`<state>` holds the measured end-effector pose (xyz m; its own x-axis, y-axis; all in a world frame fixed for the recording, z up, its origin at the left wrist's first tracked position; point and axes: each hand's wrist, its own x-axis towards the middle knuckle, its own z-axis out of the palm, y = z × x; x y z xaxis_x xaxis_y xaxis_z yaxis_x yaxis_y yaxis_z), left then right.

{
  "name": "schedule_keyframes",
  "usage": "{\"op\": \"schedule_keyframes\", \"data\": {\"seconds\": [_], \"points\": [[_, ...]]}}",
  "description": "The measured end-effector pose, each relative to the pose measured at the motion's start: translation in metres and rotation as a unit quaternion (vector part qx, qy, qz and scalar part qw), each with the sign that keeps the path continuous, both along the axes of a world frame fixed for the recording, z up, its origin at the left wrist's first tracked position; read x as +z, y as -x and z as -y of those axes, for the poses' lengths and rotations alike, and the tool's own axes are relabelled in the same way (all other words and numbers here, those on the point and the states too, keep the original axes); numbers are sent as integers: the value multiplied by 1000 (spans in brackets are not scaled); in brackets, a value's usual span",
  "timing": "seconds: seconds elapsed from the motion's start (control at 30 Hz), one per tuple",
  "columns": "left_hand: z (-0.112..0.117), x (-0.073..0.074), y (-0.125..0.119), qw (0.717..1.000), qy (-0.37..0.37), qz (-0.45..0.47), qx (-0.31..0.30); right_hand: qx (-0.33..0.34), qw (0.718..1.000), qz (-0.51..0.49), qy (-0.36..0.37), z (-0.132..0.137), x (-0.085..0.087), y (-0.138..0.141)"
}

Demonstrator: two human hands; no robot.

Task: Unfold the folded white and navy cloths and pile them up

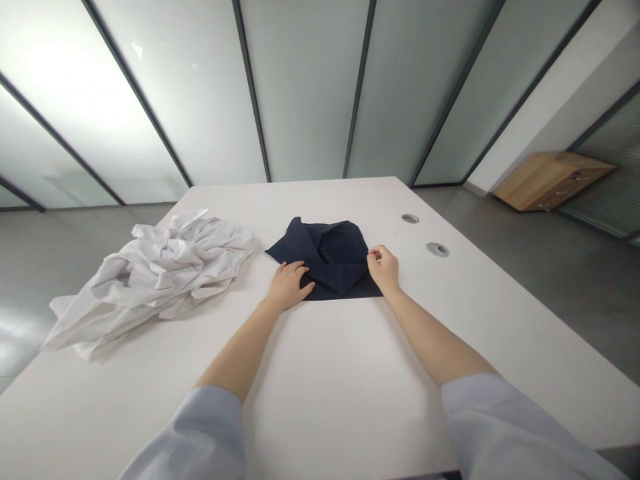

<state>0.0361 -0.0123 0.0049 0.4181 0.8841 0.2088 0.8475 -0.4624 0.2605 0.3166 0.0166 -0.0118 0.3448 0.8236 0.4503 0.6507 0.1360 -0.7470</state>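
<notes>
A dark navy cloth [337, 257] lies on the white table in front of me, partly folded, with creases and a raised fold in its middle. Its near edge runs fairly straight. My left hand [289, 285] rests flat on the cloth's near left part, fingers stretched out and thumb apart. At the cloth's right edge, my right hand [384, 268] is closed, its thumb and forefinger pinching the fabric. What the other right fingers do is partly hidden.
A crumpled heap of white fabric [175, 263] lies on the table's left side. Two round grommets, a far one [410, 218] and a nearer one [438, 249], sit in the white tabletop [340, 373] at right. A wooden cabinet [550, 180] stands on the floor beyond, beside frosted glass panels [305, 87].
</notes>
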Motion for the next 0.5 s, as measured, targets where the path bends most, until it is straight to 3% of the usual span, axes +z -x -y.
{"op": "schedule_keyframes", "data": {"seconds": [0.1, 0.23, 0.33, 0.43, 0.5], "points": [[4, 0, -5, 1000, -12, -3, -29, 73, 994, 66, 43, 6, 3, 12], [11, 2, -15, 994, 12, -6, -109, 228, 962, 136, 56, 11, 5, 28], [14, 4, -19, 997, 6, -4, -76, 326, 931, 156, 46, 15, 5, 38], [13, 3, -22, 999, -11, -19, -37, 353, 921, 162, 41, 18, 4, 45], [11, 1, -22, 999, -14, -24, -45, 323, 935, 146, 27, 19, 3, 45]]}}
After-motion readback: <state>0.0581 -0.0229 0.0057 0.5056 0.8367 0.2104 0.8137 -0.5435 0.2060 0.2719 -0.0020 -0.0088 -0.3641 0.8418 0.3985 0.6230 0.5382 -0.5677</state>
